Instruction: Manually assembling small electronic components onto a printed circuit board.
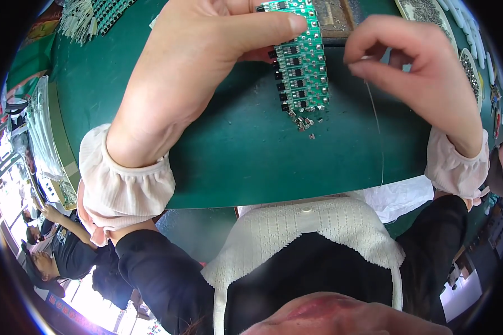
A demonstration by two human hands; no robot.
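Observation:
My left hand point(207, 42) is closed on a green circuit board panel point(307, 72), with the thumb laid across its upper part. Rows of black chips, dark parts along the left edge and silvery solder points cover the panel. Opposite it, my right hand point(416, 64) pinches a thin, pale wire point(376, 123) between thumb and forefinger, a little apart from the panel. The wire hangs toward the front edge of the table. Several tiny metal pieces point(302, 121) lie loose on the table just below the panel's near end.
A wood-edged tray point(334, 19) sits behind the panel. Trays of small metal parts point(425, 12) and white tubes point(468, 33) are at far right. Boards with pale wires point(109, 14) lie far left; a long tray point(61, 139) stands at left. A co-worker point(72, 254) sits beyond it.

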